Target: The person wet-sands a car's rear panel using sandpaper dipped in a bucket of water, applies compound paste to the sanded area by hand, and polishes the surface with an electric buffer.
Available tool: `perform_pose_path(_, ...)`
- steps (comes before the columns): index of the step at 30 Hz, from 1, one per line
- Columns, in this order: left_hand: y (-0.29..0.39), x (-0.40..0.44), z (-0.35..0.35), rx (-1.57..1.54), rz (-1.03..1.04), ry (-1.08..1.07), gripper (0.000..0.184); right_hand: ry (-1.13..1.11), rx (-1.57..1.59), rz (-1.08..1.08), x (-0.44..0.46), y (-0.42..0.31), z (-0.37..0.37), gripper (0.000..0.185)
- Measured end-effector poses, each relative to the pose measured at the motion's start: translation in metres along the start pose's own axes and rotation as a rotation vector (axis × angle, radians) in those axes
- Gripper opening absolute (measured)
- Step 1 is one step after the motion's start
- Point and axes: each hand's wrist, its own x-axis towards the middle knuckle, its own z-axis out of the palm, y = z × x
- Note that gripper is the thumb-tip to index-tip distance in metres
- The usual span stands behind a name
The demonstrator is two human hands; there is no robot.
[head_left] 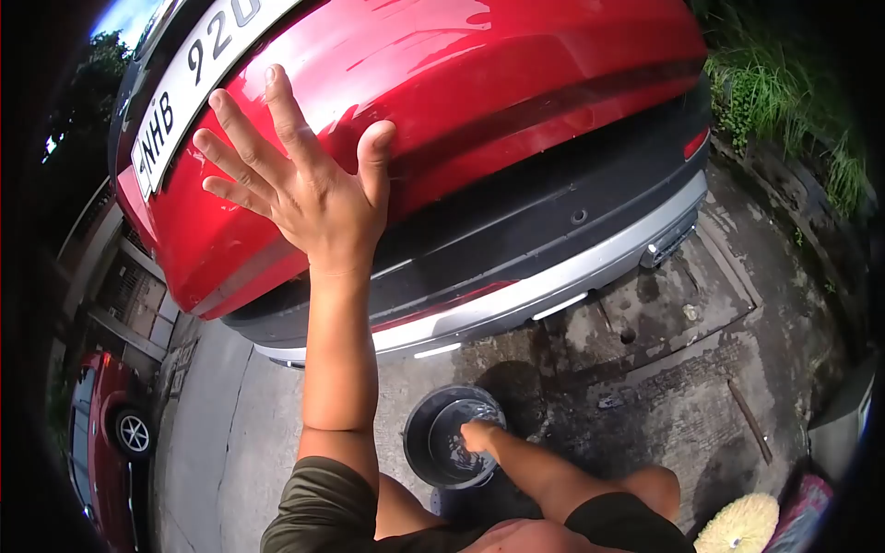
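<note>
My left hand is raised over the red car's tailgate with all its fingers spread. It holds nothing. Whether the palm touches the paint or hovers just off it, I cannot tell. The white number plate is just beyond its fingertips. Down on the ground stands a dark bucket with water in it. Reaching inside the bucket is my right hand; its fingers are hidden down in the water, so their grip does not show.
Above the pavement juts the car's black and silver bumper. A cream round brush or mop head lies at lower right, beside a pinkish bundle. Another red car is parked at left. Grass grows along the right edge.
</note>
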Motion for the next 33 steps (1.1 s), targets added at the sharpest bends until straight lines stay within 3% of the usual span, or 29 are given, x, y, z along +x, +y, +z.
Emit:
perform_pose_path(7,0.042,0.014,0.008,0.008,0.002,-0.063,0.095,0.017,0.007,0.024,-0.015,-0.007,-0.008,0.035)
perform_pose_path(9,0.05,0.016,0.013,0.002,0.034,0.021,0.093,0.014,0.005,0.045,-0.01,-0.006,-0.006,0.035)
perform_pose_path(11,0.056,0.018,0.019,-0.005,0.105,0.113,0.079,-0.011,-0.011,0.072,-0.004,-0.003,-0.003,0.035)
perform_pose_path(14,0.072,0.02,0.015,-0.037,0.149,-0.03,0.079,0.019,0.015,0.069,0.0,0.0,0.003,0.035)
perform_pose_path(20,0.099,0.028,0.038,-0.121,0.455,0.032,0.086,0.009,-0.018,0.091,-0.011,-0.009,-0.007,0.035)
perform_pose_path(29,0.155,0.046,0.057,-0.383,0.514,0.008,0.088,0.013,-0.028,0.084,-0.017,-0.012,-0.013,0.032)
perform_pose_path(30,0.161,0.044,0.055,-0.143,0.563,0.047,0.089,0.038,-0.018,0.094,-0.019,-0.012,-0.012,0.032)
perform_pose_path(33,0.181,0.047,0.062,-0.329,0.616,0.06,0.085,-0.008,0.007,0.052,-0.016,-0.007,-0.013,0.033)
